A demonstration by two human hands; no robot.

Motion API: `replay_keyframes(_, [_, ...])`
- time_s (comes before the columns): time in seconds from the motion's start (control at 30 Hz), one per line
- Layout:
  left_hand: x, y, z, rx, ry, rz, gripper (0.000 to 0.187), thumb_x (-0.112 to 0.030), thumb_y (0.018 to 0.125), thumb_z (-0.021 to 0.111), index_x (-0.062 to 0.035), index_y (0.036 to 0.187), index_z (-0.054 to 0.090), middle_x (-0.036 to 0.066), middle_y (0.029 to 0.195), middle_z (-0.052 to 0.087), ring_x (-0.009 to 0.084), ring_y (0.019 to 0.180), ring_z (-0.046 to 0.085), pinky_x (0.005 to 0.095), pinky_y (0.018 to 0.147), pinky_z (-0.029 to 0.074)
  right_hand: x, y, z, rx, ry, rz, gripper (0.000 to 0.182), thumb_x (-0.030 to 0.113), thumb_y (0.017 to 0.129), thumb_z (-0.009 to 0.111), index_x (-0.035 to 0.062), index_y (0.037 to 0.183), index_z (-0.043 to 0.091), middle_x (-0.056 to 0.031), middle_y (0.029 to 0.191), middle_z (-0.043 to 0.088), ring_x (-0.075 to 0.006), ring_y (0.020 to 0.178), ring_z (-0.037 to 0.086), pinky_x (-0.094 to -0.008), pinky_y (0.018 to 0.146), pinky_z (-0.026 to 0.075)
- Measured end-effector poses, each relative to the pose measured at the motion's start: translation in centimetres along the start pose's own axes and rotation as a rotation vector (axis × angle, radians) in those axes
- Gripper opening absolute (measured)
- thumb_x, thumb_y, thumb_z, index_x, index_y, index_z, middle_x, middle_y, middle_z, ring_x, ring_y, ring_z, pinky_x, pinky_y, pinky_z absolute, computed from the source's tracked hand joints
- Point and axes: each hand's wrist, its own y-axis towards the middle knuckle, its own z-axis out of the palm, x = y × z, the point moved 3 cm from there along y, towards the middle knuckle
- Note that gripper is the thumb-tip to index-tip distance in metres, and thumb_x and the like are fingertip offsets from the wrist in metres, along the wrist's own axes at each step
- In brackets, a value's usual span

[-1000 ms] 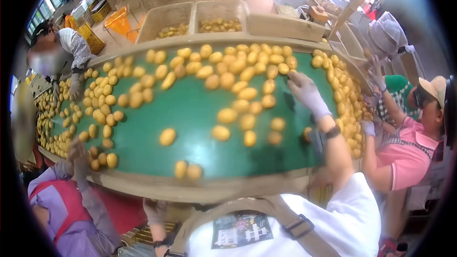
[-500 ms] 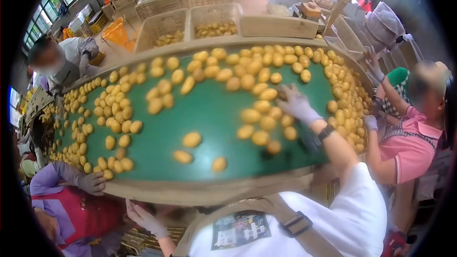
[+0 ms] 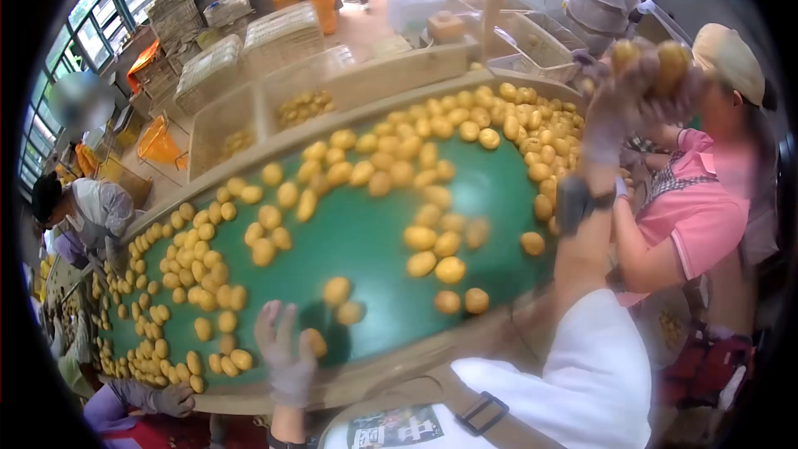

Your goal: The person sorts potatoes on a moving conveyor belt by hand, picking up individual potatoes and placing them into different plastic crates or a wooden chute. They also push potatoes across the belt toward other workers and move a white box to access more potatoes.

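Observation:
My right hand (image 3: 633, 98), in a pale glove with a dark watch at the wrist, is raised at the upper right. Its fingers are closed round potatoes (image 3: 672, 66), at least two of them, though motion blurs the grip. My left hand (image 3: 287, 349), gloved too, hovers over the near edge of the green belt (image 3: 374, 337) with its fingers apart. Beside its fingertips lies one potato (image 3: 314, 342), and two others are just beyond. A loose cluster of potatoes (image 3: 447, 244) sits mid-belt, to the right.
A co-worker in a pink shirt (image 3: 694, 220) stands close at the right, near my raised hand. Another co-worker's grey glove (image 3: 173, 399) rests at the near left edge. Crates (image 3: 223, 126) stand behind the belt's far rim, and a wooden post (image 3: 496, 4) rises at the back.
My right hand has lifted off the belt, up and to the right, with potatoes in it. My left hand has come up from below the edge to over the belt. The view has turned.

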Motion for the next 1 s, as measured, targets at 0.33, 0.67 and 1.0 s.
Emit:
replay_keyframes(0.33, [-1.7,0.6,2.1,0.161,-0.013,-0.020,0.047,-0.015,0.079,0.072,-0.0081,0.125,0.069,0.021,0.135,0.059,0.0451,0.128,0.053,0.0535,0.109,0.041,-16.2,-16.0,8.8,1.303,-0.893,-0.106,0.056,0.038,0.102,0.054,0.0132,0.152,0.046,-0.0305,0.156,0.036,-0.0533,0.142,0.036,-0.0585,0.113,0.037])
replay_keyframes(0.67, [1.2,5.5,4.4,0.376,0.145,0.194,0.046,-0.023,0.080,0.072,-0.0146,0.125,0.068,0.018,0.134,0.057,0.0434,0.133,0.047,0.0565,0.111,0.037,4.8,-23.8,9.7,1.487,-0.060,0.515,0.042,0.025,0.094,0.066,0.0071,0.132,0.064,-0.0168,0.114,0.074,-0.0320,0.099,0.072,-0.0366,0.090,0.056])
replay_keyframes(1.0, [14.7,4.1,1.1,0.284,0.478,0.021,0.034,-0.013,0.074,0.068,-0.0181,0.107,0.071,0.007,0.120,0.064,0.0331,0.126,0.054,0.0524,0.104,0.039,0.3,-27.1,21.2,1.471,-0.408,-0.275,0.031,0.009,0.089,0.058,0.0024,0.118,0.067,-0.0177,0.123,0.062,-0.0354,0.109,0.064,-0.0416,0.089,0.056])
